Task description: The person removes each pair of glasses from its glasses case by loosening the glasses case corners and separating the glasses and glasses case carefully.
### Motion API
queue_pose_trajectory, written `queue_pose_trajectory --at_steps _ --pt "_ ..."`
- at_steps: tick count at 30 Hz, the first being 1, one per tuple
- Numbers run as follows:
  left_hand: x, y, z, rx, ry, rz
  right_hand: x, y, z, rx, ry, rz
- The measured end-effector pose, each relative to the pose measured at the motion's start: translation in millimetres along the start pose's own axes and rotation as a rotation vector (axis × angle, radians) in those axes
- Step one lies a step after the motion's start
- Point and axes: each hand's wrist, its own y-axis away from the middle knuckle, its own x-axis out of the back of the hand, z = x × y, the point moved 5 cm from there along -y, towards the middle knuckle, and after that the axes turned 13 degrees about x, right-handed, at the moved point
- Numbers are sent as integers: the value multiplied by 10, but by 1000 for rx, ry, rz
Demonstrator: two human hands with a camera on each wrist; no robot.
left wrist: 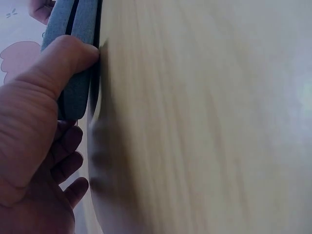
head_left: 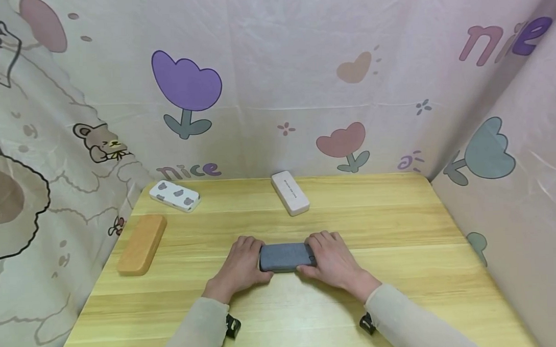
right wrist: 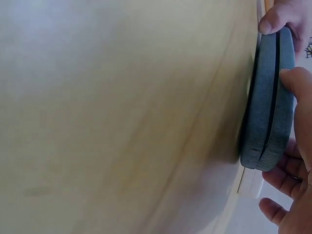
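Note:
A grey-blue fabric glasses case (head_left: 286, 256) lies lengthwise across the table in front of me, with a dark seam running along its side. My left hand (head_left: 241, 262) grips its left end, thumb on the near side and fingers round the far side. At the other end, my right hand (head_left: 332, 259) holds the case the same way. In the left wrist view the left thumb (left wrist: 73, 56) presses across the seam, low near the tabletop. The right wrist view has the right thumb (right wrist: 295, 78) on the upper half of the case, above the seam.
Beyond the hands lies a pale pinkish-white case (head_left: 290, 193) with small print. Toward the back left is a white case with bear heads (head_left: 175, 196), and nearer, an orange case (head_left: 142, 244). Printed curtains (head_left: 256, 82) enclose the wooden table (head_left: 390, 220) at the back and sides.

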Motion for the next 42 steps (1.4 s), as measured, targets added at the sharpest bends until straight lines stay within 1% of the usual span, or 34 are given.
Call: queue_pose_trajectory --at_steps 4,11,18,24,28,32,37,39,42 --pt "11 -13 3 0 19 1 2 -13 34 1 -8 -5" --pt "29 -36 21 -4 -18 17 28 -31 51 -6 -26 -8" --pt "45 -41 32 -10 -22 24 26 -42 71 -2 -33 -10" --pt "48 -41 25 -1 -11 2 36 -72 101 6 -39 -24" --pt "40 -36 7 18 27 -28 43 -108 141 4 -65 -60" --pt "45 -29 -10 42 76 -54 59 -152 188 -4 -105 -100" --pt "51 -33 -19 56 115 -65 80 -204 247 -22 -182 -144" --pt "46 -40 -20 54 119 -65 89 -224 280 -44 -234 -155" --pt "33 -50 -18 50 121 -66 123 -254 347 -102 -296 -137"
